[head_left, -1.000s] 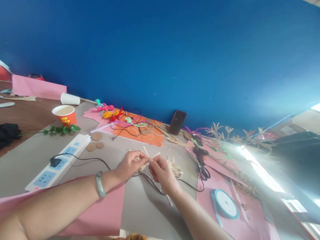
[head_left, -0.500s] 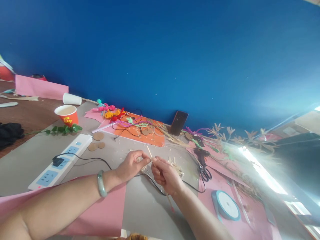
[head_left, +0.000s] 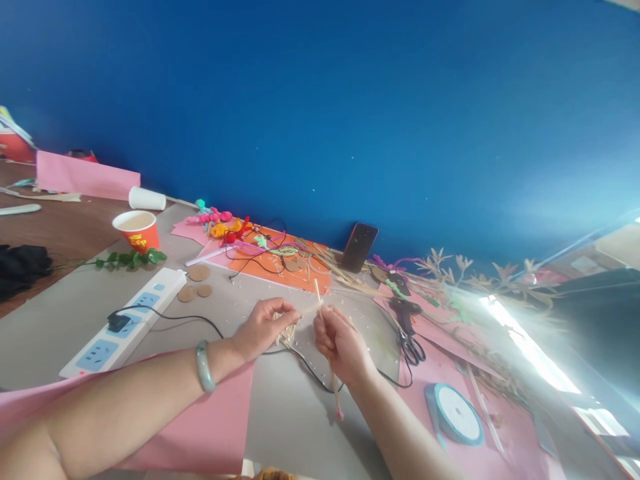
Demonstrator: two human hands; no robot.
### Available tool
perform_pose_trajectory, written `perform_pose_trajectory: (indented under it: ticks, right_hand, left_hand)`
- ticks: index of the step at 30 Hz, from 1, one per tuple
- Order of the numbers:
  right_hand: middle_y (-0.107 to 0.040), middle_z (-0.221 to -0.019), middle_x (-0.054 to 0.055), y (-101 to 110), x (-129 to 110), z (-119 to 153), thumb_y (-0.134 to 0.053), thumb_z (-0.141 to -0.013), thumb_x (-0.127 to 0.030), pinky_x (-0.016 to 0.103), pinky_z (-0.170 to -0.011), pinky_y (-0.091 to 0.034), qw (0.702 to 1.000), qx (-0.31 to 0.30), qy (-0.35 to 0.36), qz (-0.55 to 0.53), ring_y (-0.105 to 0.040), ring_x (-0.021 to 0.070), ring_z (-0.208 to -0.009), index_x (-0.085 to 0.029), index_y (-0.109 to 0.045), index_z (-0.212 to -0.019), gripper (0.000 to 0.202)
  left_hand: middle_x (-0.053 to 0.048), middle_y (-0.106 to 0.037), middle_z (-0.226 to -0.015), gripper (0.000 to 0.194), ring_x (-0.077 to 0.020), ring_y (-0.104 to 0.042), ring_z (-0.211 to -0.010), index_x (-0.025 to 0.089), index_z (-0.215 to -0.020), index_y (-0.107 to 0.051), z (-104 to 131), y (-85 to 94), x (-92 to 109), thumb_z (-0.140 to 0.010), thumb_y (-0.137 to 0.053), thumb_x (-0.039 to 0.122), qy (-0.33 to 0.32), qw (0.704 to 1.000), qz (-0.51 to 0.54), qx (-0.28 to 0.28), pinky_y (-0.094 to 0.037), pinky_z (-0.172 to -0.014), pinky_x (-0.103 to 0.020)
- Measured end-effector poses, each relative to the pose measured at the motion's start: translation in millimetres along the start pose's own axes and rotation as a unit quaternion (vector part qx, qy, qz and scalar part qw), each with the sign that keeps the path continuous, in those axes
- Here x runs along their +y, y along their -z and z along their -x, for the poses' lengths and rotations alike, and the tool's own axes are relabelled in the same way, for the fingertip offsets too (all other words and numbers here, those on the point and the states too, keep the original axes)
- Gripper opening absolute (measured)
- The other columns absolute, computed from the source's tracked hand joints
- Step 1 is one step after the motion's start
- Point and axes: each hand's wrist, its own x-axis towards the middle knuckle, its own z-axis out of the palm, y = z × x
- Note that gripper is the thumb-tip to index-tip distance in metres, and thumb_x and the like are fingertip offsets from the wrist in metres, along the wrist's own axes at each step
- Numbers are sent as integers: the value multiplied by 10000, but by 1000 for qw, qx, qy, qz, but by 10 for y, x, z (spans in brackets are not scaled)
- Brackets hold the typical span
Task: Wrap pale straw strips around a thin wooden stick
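My right hand [head_left: 345,343] is closed around a thin pale stick [head_left: 335,393], whose top pokes out above the fist and whose pinkish lower end hangs below it. From the stick's upper part a narrow pale strip [head_left: 311,309] stretches across to my left hand [head_left: 265,327]. Thumb and forefinger of that hand pinch its other end. Both hands are raised over the grey table cover, a short gap apart. Behind and below the left fingers lies a pile of pale shavings [head_left: 285,333], partly hidden.
A white power strip [head_left: 125,323] and a red paper cup [head_left: 137,230] stand at left. A black cable runs beneath my hands. Beyond are orange paper [head_left: 260,267] and a phone [head_left: 359,247] against the blue wall. Scissors [head_left: 411,347], a glue gun [head_left: 404,312] and a ribbon spool [head_left: 457,412] lie right.
My hands have moved apart, the right one slightly rightward with the stick. The pale strip now shows stretched between them.
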Motion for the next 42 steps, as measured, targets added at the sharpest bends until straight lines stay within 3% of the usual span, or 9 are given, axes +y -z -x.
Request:
perform_pose_trajectory:
  ticks: [7, 11, 17, 25, 33, 36, 42]
  right_hand:
    - [-515, -589, -52, -80, 101, 79, -683, -734, -386, 175, -378, -165, 994, -34, 15, 107, -285, 42, -395, -199, -475, -753, 280]
    - [-482, -551, -57, -127, 125, 116, -680, -744, -429, 180, -376, -167, 987, -22, 45, 151, -298, 49, -401, -196, -494, -748, 299]
    - [-458, -519, -59, -125, 142, 104, -672, -748, -462, 189, -362, -132, 986, -2, 46, 162, -253, 49, -397, -200, -462, -695, 340]
    - [-454, -519, -59, -114, 140, 96, -651, -766, -417, 187, -368, -133, 984, 3, 39, 172, -255, 53, -408, -202, -448, -693, 305]
    - [-403, -483, -78, -117, 179, 84, -657, -763, -471, 189, -363, -139, 980, 21, 55, 193, -247, 52, -397, -201, -450, -695, 347]
    - [-405, -475, -81, -112, 162, 85, -664, -757, -470, 187, -359, -115, 984, 6, 37, 173, -233, 43, -380, -201, -431, -682, 364]
    - [-399, -474, -93, -90, 74, 80, -685, -741, -427, 171, -354, -64, 994, -54, -70, 59, -156, 21, -360, -208, -360, -669, 397]
  left_hand:
    - [-9, -600, -657, 275, -114, -500, -601, 139, -737, -647, -7, -9, -33, -767, -637, 412, 4, 1000, -15, 15, -395, -593, -223]
    - [-21, -618, -653, 306, -130, -516, -627, 138, -700, -659, -18, -8, -53, -761, -636, 437, -12, 998, -65, 16, -401, -617, -233]
    - [-28, -635, -663, 276, -153, -552, -679, 148, -696, -665, -18, -5, -63, -780, -611, 405, -42, 994, -101, 2, -423, -679, -254]
    - [-40, -662, -705, 245, -151, -565, -691, 139, -731, -676, -3, -9, -38, -761, -650, 380, -25, 996, -84, 8, -426, -654, -245]
    - [-35, -628, -679, 302, -139, -537, -658, 129, -737, -666, -18, -16, -62, -768, -642, 429, -13, 997, -81, -3, -415, -640, -243]
    - [-30, -611, -690, 289, -133, -524, -663, 131, -749, -644, 1, -19, -34, -790, -620, 416, -20, 996, -86, -8, -409, -634, -236]
    - [-11, -580, -689, 270, -109, -471, -608, 136, -781, -630, 8, -2, -23, -802, -602, 403, -12, 994, -101, -24, -376, -574, -223]
